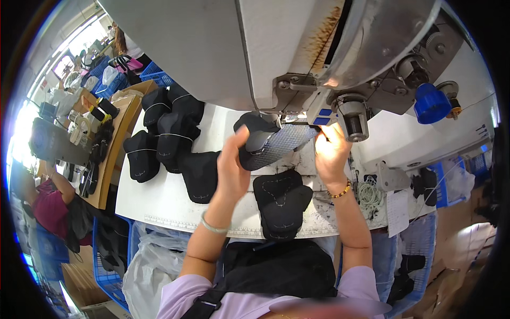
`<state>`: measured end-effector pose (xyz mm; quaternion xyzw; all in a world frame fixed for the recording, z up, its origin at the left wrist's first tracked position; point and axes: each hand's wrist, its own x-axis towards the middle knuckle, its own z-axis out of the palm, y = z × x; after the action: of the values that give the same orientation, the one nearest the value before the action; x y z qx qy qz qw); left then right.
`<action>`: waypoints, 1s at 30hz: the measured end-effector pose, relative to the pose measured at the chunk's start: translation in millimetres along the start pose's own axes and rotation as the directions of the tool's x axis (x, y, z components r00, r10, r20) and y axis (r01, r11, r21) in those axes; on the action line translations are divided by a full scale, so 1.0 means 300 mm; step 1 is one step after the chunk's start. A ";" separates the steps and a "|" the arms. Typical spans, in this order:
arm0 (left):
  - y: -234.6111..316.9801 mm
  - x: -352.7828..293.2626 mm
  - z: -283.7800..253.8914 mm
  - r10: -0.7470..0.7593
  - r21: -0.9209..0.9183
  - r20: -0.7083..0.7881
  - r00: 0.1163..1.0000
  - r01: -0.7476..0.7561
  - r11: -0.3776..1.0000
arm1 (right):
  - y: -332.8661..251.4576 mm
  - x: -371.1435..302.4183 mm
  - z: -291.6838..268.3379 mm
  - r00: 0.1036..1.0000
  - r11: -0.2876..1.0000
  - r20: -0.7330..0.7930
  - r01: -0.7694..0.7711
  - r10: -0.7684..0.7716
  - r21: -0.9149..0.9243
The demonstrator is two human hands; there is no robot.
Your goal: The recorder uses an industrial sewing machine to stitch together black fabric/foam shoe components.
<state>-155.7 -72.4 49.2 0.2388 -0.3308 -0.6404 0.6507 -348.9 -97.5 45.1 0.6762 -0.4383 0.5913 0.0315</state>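
Observation:
A black piece with a silver-grey textured band (284, 142) lies beneath the needle area of a large sewing machine (313, 101). At its left end, my left hand (234, 167) is closed against the black part, its fingers partly hidden. My right hand (331, 151) pinches the band's right end with bent fingers, close beside the machine head. Between my forearms, a small stack of black padded fabric pieces (281, 204) with white stitch marks lies near the table's front edge. More black fabric pieces (175, 135), several with a pale thread across them, are grouped to the left.
The white table (175, 210) has a ruler strip along its front edge. Pale cord (370, 191) lies coiled at right, near a hanging paper tag (397, 212). Blue crates (112, 266) and plastic bags flank my lap. Another person (53, 207) works at the far left.

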 end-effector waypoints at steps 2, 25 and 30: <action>0.081 0.069 0.005 -0.292 -0.083 0.110 0.950 0.302 0.950 | 0.013 0.003 -0.008 0.999 0.999 0.017 -0.038 0.037 0.020; -0.007 0.009 0.102 0.278 0.323 0.060 0.959 -0.282 0.903 | -0.097 -0.067 -0.016 0.976 0.867 0.152 -0.210 0.156 0.451; -0.053 -0.030 0.163 0.501 0.459 -0.060 0.863 -0.422 0.782 | -0.105 -0.084 -0.025 0.892 0.720 0.347 -0.442 0.291 0.535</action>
<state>-202.1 -58.8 69.1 0.3444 -0.4526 -0.3474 0.7456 -332.8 -59.9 41.5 0.6153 -0.3542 0.6078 -0.3557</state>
